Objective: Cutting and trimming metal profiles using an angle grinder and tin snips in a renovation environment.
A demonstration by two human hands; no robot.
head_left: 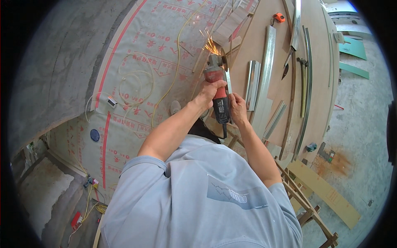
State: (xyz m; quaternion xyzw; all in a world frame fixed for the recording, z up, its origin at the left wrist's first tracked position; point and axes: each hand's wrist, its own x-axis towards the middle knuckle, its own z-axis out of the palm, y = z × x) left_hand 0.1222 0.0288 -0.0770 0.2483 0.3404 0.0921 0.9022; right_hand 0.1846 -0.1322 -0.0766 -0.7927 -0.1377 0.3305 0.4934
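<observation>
My left hand [205,95] is wrapped round the body of a red and black angle grinder [223,108]. The grinder's disc [224,60] meets a thin metal strip [229,81], and orange sparks [212,46] fly up and away from the contact. Just right of the grinder, my right hand [238,108] closes on the near part of that strip, at the edge of the wooden worktop [320,78]. The strip's far end is hidden behind the disc and grinder head.
On the worktop lie several metal channels [264,62], an orange tape measure [279,17], a hammer [303,87] and a toothed blade [285,72]. A yellow cable [178,53] crosses the printed floor sheeting [142,99] on the left. Wooden trestle legs [308,215] stand at lower right.
</observation>
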